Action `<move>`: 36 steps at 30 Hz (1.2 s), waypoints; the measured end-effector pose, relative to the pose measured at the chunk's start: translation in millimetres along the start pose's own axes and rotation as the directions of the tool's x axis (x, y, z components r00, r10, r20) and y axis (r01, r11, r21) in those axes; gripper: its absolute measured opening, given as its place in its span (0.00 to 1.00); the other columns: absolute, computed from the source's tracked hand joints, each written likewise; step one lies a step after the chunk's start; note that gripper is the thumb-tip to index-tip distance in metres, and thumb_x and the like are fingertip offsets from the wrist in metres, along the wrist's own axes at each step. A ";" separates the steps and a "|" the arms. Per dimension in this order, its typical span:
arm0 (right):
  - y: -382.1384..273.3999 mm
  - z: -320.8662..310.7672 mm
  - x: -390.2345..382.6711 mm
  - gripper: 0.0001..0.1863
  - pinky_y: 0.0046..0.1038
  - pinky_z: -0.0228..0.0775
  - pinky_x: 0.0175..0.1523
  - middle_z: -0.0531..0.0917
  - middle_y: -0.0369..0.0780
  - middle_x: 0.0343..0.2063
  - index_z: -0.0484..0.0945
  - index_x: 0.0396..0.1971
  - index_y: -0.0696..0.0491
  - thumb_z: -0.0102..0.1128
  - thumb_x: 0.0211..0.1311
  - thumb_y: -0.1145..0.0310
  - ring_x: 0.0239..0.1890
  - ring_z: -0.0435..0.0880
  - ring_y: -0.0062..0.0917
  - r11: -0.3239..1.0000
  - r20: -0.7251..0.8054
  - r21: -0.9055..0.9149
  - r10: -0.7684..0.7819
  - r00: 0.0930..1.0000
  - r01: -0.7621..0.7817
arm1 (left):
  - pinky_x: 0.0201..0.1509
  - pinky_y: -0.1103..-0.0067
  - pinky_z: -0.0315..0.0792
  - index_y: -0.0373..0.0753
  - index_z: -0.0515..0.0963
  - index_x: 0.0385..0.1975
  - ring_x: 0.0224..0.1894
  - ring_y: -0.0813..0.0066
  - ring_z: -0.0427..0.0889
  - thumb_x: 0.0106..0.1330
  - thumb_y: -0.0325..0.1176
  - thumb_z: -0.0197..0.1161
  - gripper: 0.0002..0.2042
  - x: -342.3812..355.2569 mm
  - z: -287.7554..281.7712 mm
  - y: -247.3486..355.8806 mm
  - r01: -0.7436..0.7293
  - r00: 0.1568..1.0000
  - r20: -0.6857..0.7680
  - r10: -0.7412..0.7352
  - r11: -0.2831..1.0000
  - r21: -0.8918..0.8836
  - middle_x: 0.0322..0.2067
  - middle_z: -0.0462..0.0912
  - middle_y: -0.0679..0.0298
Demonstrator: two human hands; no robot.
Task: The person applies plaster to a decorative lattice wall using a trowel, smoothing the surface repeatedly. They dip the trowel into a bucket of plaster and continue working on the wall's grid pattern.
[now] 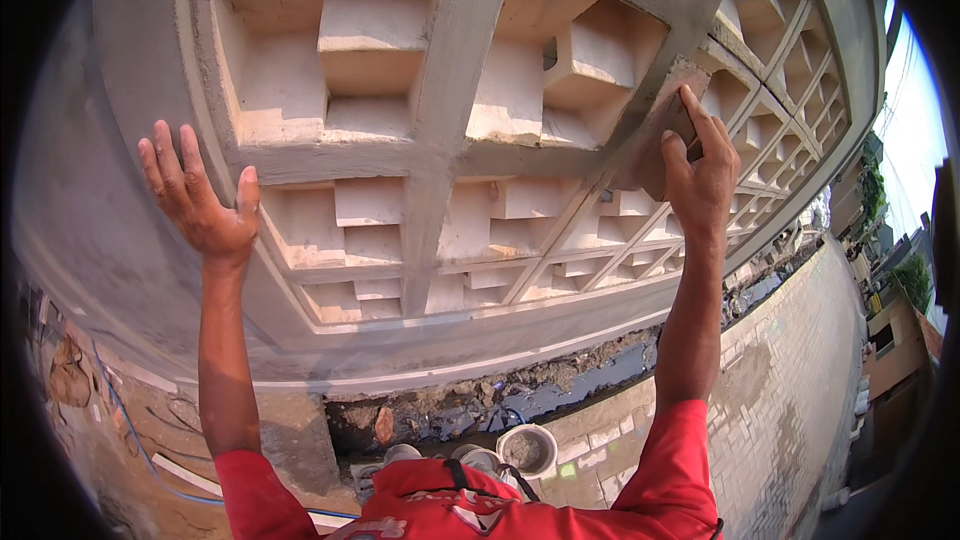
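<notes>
Two bare hands are being raised in front of a large wall (pixel 130 130). The left hand (pixel 205 205) is being held up at the plain grey part, just beside the edge of the latticework, with its fingers being kept apart and nothing being gripped; whether the wall is being touched by it cannot be told. By the right hand (pixel 708 175) a flat plate (pixel 662 122) is being held along a slanting grey strip, to the right of the upper middle opening. The forefinger is being stretched out over the plate near its upper end and the thumb is being set lower down on it, while the other fingers are being partly hidden by the hand itself.

Around the plate, pale hollow blocks (pixel 372 5) are being framed by grey strips (pixel 450 90) in rows. The arms are being covered at the top by the sleeves of a red shirt (pixel 665 480). Below the wall, dark water (pixel 595 385) is being edged by dirt and rubble, and beside it a bucket (pixel 550 440) is being seen near the paving (pixel 775 380). At the lower left, bare ground is being crossed by a blue hose (pixel 148 463).
</notes>
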State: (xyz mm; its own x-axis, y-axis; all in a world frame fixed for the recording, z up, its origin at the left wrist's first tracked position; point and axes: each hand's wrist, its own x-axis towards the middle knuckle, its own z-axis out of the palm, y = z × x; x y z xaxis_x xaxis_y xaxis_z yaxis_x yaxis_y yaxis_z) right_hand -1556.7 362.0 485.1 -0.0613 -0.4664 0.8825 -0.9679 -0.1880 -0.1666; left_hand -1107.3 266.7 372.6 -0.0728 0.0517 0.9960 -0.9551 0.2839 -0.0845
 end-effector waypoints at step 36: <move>2.6 -17.0 20.4 0.28 0.38 0.74 0.39 0.76 0.44 0.30 0.78 0.59 0.50 0.59 0.53 0.70 0.30 0.81 0.37 1.000 -0.080 0.029 -0.006 0.997 0.009 | 0.77 0.53 0.47 0.36 0.57 0.72 0.75 0.46 0.49 0.64 0.43 0.59 0.37 2.4 -5.1 -2.6 -0.041 0.999 0.033 0.040 0.998 0.049 0.73 0.54 0.51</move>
State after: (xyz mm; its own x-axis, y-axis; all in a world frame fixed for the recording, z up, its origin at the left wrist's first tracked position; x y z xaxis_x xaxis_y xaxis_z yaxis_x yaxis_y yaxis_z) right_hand -1564.6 366.6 510.1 -0.0742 -0.3949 0.9157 -0.9608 -0.2175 -0.1716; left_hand -1103.5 271.0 375.1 -0.1199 0.0318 0.9923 -0.9642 0.2344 -0.1241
